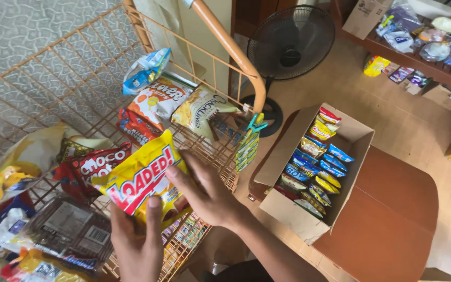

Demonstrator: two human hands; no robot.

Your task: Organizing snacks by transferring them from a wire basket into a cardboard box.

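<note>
A yellow snack packet [141, 177] with red lettering is held over the orange wire rack [69, 78]. My left hand [138, 243] grips its lower edge from below, thumb pressed on the front. My right hand [204, 190] holds its right side with the fingers spread against the packet. Around it on the rack lie a red chocolate snack bag [100, 162], an orange-and-white chip bag [157, 99] and a pale cracker bag [199, 107].
An open cardboard box [351, 141] packed with several small snack packets sits on a brown wooden table [392, 209] to the right. A black floor fan [291, 44] stands behind it. A far shelf [434, 68] holds more packets.
</note>
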